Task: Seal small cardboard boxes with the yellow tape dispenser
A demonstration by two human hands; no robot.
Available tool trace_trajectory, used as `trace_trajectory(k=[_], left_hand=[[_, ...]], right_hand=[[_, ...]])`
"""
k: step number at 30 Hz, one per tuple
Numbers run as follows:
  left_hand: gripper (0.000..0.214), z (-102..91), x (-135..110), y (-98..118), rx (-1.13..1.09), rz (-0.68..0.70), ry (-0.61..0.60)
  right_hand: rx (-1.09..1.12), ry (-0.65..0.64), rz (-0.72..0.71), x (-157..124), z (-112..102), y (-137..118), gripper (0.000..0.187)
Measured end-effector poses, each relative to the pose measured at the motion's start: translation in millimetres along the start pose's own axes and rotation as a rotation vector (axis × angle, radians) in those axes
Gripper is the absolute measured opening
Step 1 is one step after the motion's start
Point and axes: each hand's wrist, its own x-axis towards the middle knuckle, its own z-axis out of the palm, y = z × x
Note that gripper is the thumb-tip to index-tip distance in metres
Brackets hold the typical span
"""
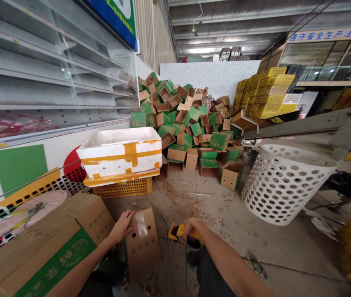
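Note:
A brown cardboard box (144,247) stands between my legs, with a strip of clear tape (142,225) across its upper part and small round holes. My left hand (123,226) holds its upper left edge, the fingers bent over the side. To the right of the box, my right hand (193,227) is closed around a yellow tape dispenser (175,232). The dispenser's head points left toward the box, apart from it. My palm and wrist hide part of the dispenser.
Flattened cardboard boxes (48,235) are stacked at left. Behind them, a white foam box (120,154) sits on a yellow crate (122,187). A heap of green-brown boxes (188,128) fills the back. At right stands a white perforated basket (286,185). Scraps (194,206) litter the floor.

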Motion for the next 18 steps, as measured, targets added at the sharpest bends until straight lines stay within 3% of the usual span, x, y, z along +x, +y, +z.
trace_trajectory(k=[4, 11, 15, 18], left_hand=[[0.049, -4.2, 2.6, 6.7, -0.067, 0.022, 0.01], [0.022, -5.8, 8.4, 30.4, -0.156, 0.106, -0.002], [0.027, -7.8, 18.3, 39.0, -0.082, 0.051, -0.079], [0.043, -5.3, 18.4, 44.7, 0.007, 0.045, -0.159]], right_hand=[[-0.103, -0.087, 0.124, 0.2, -2.1, -6.0, 0.031], [-0.13, -0.08, 0.115, -2.8, -2.2, -6.7, 0.026], [-0.13, -0.077, 0.122, -3.4, -1.9, -6.5, 0.025], [-0.132, -0.08, 0.138, -2.2, -1.8, -5.6, 0.027]])
